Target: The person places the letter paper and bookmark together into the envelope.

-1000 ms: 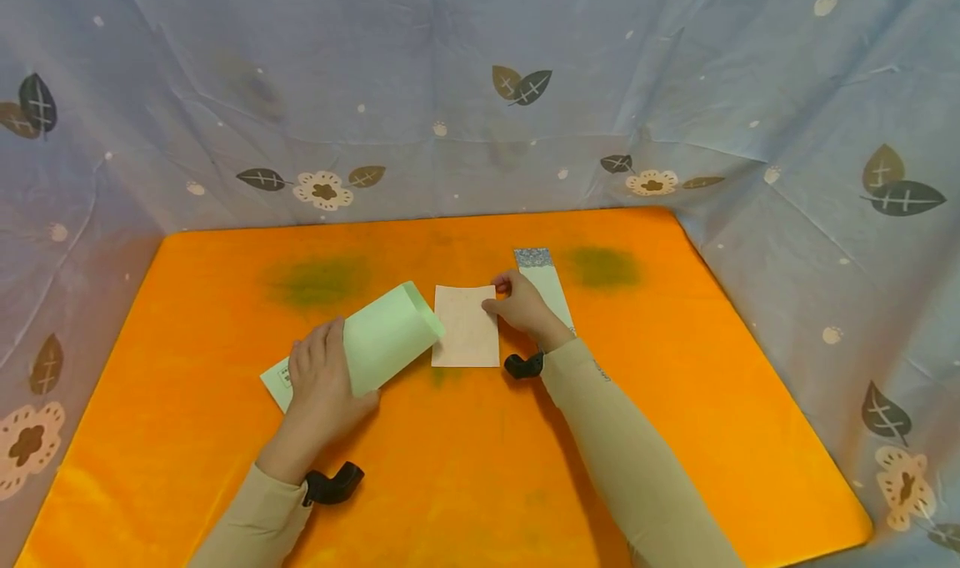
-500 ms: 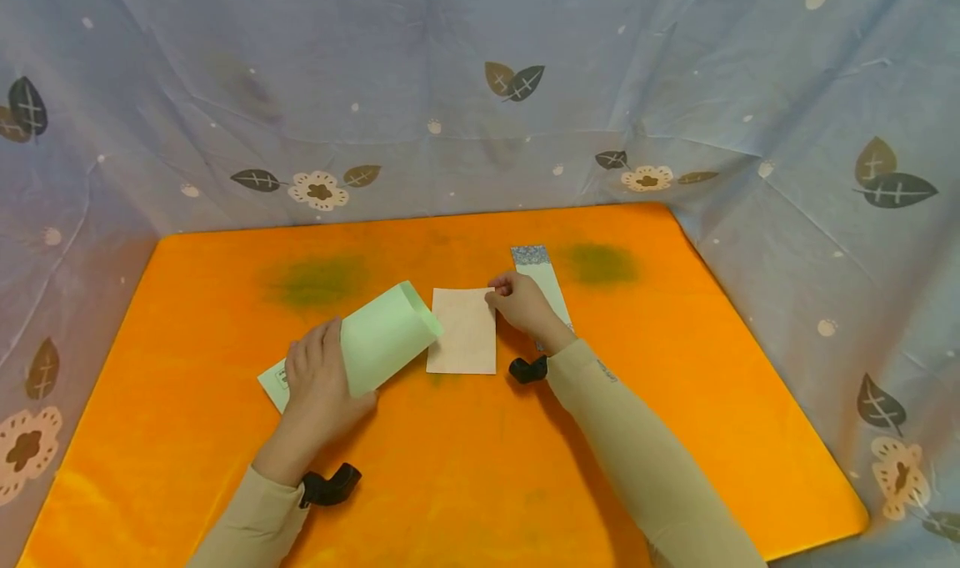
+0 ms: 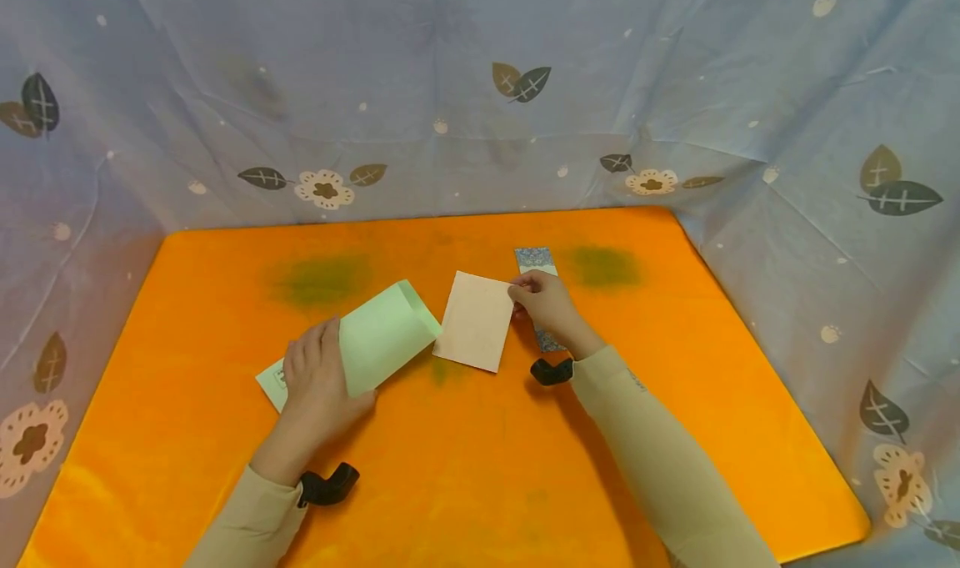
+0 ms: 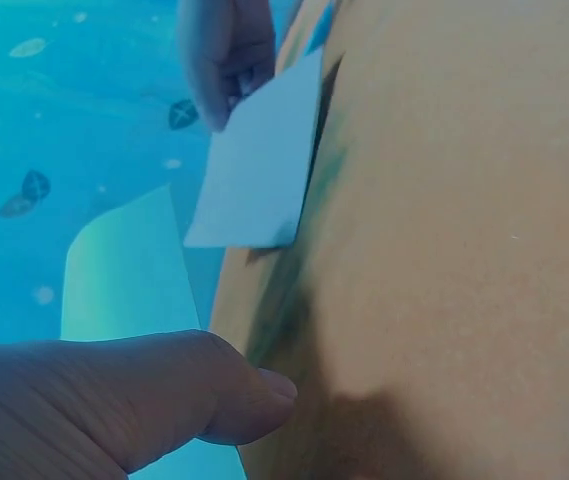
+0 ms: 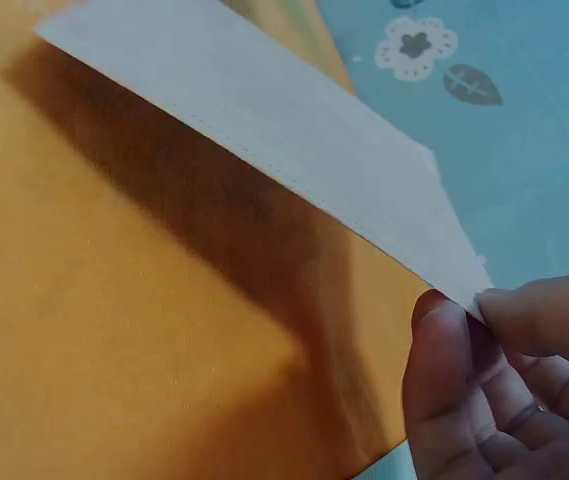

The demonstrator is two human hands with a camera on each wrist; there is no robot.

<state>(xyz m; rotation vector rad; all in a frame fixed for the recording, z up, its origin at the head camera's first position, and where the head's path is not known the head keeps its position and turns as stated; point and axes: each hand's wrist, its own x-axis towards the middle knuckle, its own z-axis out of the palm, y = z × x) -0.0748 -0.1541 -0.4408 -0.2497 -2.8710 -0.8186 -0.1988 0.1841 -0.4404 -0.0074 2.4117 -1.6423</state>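
There is 1 beige card point(image 3: 476, 321), and it sits near the middle of the orange tabletop point(image 3: 480, 468), tilted so that its far right corner is lifted while its near edge stays low by the cloth. The right hand point(image 3: 546, 299) pinches that raised corner between thumb and fingertips point(image 5: 444, 350); in the right wrist view the card rises clear of the surface and throws a shadow under it. The right forearm, in a tan sleeve, reaches in from the lower right, with the wrist a little above the tabletop.

Just left of the card lies 1 green envelope point(image 3: 378, 344), its open far end curled up and facing the card, the 2 papers near each other but apart. The left hand point(image 3: 318, 384) rests on the near part of the envelope with its fingers laid fairly flat and the thumb point(image 4: 214, 390) against the paper's edge, pressing it down.

Under the right hand lies 1 narrow patterned strip point(image 3: 536, 259), only its far end and a bit by the wrist showing. 2 black wrist mounts point(image 3: 327, 485) show, 1 on each arm. A blue cloth point(image 3: 480, 92) printed with leaves and flowers hangs on 3 sides of the tabletop.
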